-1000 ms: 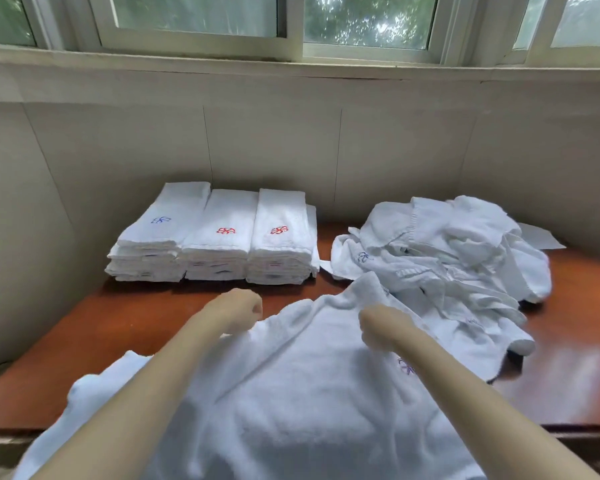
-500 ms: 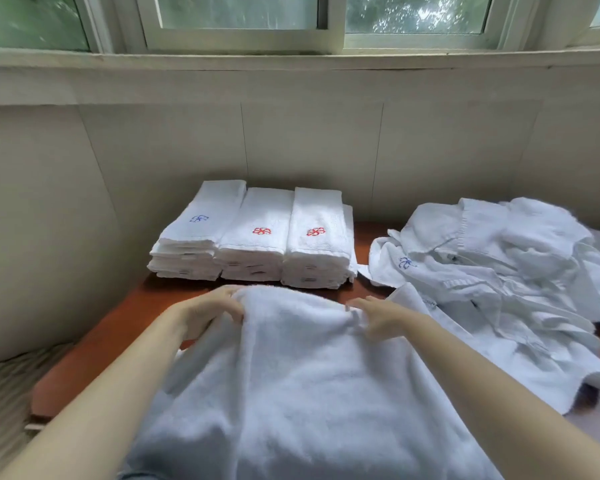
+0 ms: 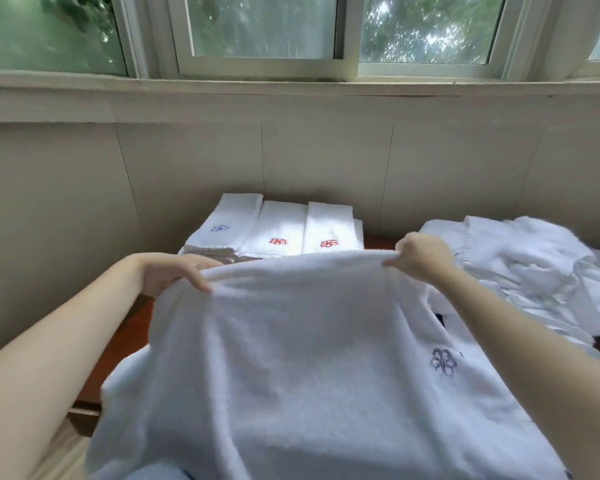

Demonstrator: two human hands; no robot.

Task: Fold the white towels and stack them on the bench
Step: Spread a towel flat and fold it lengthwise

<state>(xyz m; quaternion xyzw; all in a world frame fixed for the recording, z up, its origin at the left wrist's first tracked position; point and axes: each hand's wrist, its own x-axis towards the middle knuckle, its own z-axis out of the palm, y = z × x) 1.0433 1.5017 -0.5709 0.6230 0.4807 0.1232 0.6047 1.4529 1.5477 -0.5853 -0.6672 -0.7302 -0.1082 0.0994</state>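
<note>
A large white towel (image 3: 309,358) with a dark blue flower emblem hangs in front of me, lifted above the reddish-brown bench (image 3: 129,327). My left hand (image 3: 174,271) pinches its top edge at the left. My right hand (image 3: 420,254) grips the same edge at the right, so the edge is stretched between them. Behind the towel, three stacks of folded white towels (image 3: 278,226) stand side by side against the wall, one with a blue emblem and two with red. The towel hides the fronts of the stacks.
A loose heap of unfolded white towels (image 3: 520,268) lies on the bench to the right. A beige tiled wall (image 3: 326,161) rises behind the bench under a window ledge. The bench's left end is near the lower left.
Both hands have risen and moved apart, lifting the towel off the bench and pulling its top edge taut. My view has tilted up and shifted left.
</note>
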